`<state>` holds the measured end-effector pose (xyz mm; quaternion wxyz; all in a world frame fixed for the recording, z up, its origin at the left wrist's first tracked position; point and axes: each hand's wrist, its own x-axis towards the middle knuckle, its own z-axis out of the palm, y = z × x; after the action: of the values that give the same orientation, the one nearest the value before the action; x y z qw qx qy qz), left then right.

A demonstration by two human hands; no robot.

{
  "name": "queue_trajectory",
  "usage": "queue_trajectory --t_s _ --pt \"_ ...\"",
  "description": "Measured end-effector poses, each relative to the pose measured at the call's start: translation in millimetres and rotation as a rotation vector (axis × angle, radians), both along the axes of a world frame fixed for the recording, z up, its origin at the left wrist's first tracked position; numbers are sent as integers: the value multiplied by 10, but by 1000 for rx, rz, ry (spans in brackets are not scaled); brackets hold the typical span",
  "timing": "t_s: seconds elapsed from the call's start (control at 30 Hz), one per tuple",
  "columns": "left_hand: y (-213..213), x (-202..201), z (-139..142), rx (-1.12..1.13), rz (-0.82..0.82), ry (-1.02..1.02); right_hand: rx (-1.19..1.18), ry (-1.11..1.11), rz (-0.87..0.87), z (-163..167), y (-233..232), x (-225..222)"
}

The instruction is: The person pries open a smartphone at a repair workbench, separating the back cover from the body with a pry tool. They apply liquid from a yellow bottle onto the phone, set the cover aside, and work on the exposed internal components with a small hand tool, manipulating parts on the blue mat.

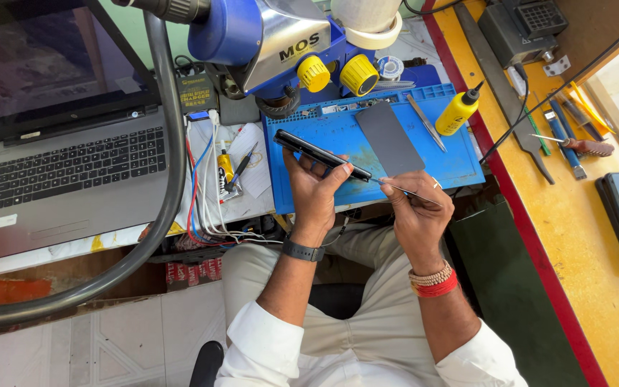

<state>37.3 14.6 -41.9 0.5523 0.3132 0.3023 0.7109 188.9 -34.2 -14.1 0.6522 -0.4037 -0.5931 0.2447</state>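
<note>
Black and slim, the phone (322,155) sits edge-up in the left hand (314,192), whose grip is closed around its near end, thumb on one side and fingers on the other, so it slants from far left to near right above the blue mat (460,166). The right hand (417,209) has its grip pinched shut on a thin metal tool (404,191), thumb and fingertips pressed together along the shaft; the tool's point meets the right end of the phone. Both hands hover over the near edge of the mat, just above the person's lap.

On the mat lies a flat grey panel (390,137), with tweezers (425,122) just to its right and a yellow bottle (458,111) with a black nozzle further right. A blue microscope (266,39) stands at the far side. An open laptop (73,168) rests on the surface to the left, with loose wires (202,186) between it and the mat. Screwdrivers (574,147) lie on the yellow surface (582,236) at right
</note>
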Motion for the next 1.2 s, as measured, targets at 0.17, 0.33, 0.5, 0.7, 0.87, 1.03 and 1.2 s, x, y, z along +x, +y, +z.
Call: queue_trajectory --t_s 0.17,0.33,0.5,0.7,0.87,1.03,1.2 --pt "24 0 -69 27 -25 -1 16 -155 -26 51 53 -17" --pt "37 -24 -107 -4 -26 7 75 -258 -55 45 98 -32" --pt "98 -49 -121 20 -31 -118 49 -435 -139 -33 61 -16" --pt "120 -104 -144 -12 -53 -135 -20 -176 -133 -200 -61 -2" --pt "165 -152 -150 -48 -117 -288 -44 -131 -140 -188 -64 -14" --pt "170 -172 -185 -36 -140 -321 -64 28 44 -34 -4 -47" --pt "153 -150 -202 -23 -158 -336 -6 -94 42 96 63 -44"
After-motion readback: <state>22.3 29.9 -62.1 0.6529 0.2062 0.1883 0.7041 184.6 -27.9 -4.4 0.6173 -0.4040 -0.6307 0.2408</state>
